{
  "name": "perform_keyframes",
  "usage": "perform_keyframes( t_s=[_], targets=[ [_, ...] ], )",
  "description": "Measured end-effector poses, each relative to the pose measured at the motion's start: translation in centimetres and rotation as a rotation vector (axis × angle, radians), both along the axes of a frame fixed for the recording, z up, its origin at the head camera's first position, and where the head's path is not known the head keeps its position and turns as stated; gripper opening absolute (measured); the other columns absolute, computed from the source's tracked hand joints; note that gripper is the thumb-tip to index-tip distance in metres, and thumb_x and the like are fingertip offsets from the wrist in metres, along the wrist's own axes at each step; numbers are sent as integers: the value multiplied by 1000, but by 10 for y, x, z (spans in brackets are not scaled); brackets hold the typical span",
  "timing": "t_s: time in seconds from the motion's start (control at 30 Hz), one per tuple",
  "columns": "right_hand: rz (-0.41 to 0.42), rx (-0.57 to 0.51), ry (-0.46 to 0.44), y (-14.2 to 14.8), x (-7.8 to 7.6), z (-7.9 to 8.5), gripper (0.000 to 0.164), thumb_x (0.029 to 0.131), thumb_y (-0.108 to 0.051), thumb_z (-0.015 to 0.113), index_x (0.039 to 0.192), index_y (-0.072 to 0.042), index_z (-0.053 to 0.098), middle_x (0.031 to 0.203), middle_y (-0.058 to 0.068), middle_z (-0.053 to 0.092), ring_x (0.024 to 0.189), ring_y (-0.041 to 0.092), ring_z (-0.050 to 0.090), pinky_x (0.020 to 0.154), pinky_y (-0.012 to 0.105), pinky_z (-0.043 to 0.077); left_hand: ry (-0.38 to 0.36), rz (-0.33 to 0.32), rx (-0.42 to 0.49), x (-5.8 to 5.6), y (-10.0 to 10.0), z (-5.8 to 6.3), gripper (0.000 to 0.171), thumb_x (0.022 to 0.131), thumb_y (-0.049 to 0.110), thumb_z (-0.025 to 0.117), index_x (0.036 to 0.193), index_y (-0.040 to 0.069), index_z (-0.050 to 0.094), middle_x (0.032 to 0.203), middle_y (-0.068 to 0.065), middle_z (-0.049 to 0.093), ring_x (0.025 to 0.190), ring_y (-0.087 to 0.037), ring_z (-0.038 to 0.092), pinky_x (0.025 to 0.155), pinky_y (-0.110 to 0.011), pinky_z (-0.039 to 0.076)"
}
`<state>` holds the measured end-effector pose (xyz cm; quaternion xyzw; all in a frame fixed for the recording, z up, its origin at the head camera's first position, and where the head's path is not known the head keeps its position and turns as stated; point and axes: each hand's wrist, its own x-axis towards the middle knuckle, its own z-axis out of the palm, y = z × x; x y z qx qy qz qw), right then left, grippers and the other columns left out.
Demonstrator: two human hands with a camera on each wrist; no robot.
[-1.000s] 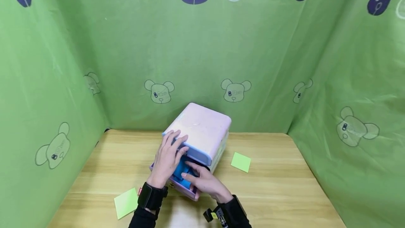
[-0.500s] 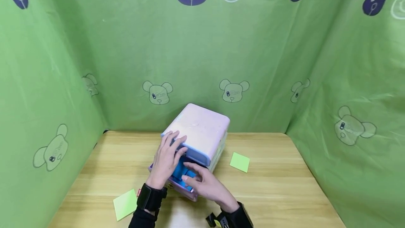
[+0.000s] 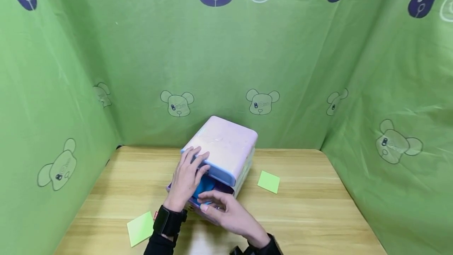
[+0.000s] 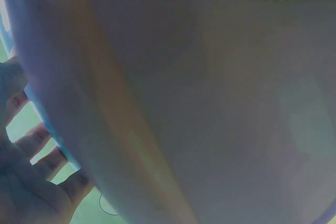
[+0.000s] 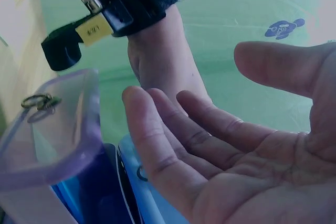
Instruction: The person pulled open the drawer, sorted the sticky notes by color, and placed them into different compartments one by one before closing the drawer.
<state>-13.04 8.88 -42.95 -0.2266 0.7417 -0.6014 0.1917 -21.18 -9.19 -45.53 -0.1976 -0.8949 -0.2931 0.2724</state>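
A small drawer cabinet point(image 3: 226, 141) with a pale pink top and blue edge stands on the table. Its purple-rimmed drawer point(image 5: 58, 174) is pulled out and has a metal ring pull point(image 5: 38, 102). Inside lies a smooth blue object point(image 3: 205, 185), partly hidden by the hands. My left hand point(image 3: 185, 182) rests with spread fingers on the cabinet's front top edge; the left wrist view shows the fingers along that edge. My right hand point(image 3: 230, 213) is over the drawer's front, fingers loosely bent, thumb apart, palm bare in the right wrist view.
Two light green paper squares lie on the wooden table: one note point(image 3: 140, 228) at front left, another note point(image 3: 269, 182) right of the cabinet. A small red item point(image 3: 155, 215) shows beside the left wrist. Green cloth point(image 3: 219, 50) walls in the back and sides.
My right hand has drawn back from inside the drawer toward its front, uncovering a dark part of the interior on the right. The left hand stays on the cabinet edge.
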Motion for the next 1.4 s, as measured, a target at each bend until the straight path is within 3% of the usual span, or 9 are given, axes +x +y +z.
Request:
perform_keyframes(
  t_s=[0.13,0.4,0.67,0.77,1.03,1.23,1.4],
  targets=[
    [19,0,14,-4,5,-4,40,102,-22,61,135,1,60,129,24,67,108,19,68,85,18,56,12,3,3,-1,0,-1,38,99,32,63,134,18,66,147,-15,57,144,-37,44,114,-59,44],
    [104,7,3,-8,9,-13,40,104,-23,58,136,-1,58,134,20,66,119,26,66,94,16,53,29,3,-4,-1,0,-2,38,99,31,64,133,17,66,146,-16,58,143,-38,45,112,-60,45],
    [139,31,-71,-9,16,-22,40,104,-24,58,138,-4,56,139,19,61,123,29,65,95,16,53,-32,-5,-5,2,2,-2,38,101,34,60,136,19,65,148,-14,56,145,-36,43,117,-59,42],
    [136,65,-72,-11,16,-24,42,103,-26,59,140,-6,54,143,17,59,128,35,62,100,22,54,-17,-5,-4,1,1,-2,38,100,34,62,135,19,65,148,-14,56,145,-36,43,116,-59,42],
    [159,185,-57,-12,17,-30,63,102,-36,59,153,-3,40,158,16,45,142,40,48,115,57,44,-21,0,-4,1,-1,-1,39,99,33,63,135,18,65,148,-15,56,144,-37,44,116,-60,42],
    [161,252,0,-12,15,-31,72,102,-43,56,159,-8,30,166,12,34,152,35,35,122,54,37,-18,1,-2,0,0,-1,39,100,33,63,135,18,65,148,-15,56,144,-37,44,117,-60,41],
    [157,252,9,-13,14,-30,70,103,-41,55,160,-8,29,166,11,33,152,33,33,123,50,36,8,5,-9,-1,0,-1,38,99,32,64,134,17,66,147,-16,57,143,-38,44,114,-61,43]
  ],
)
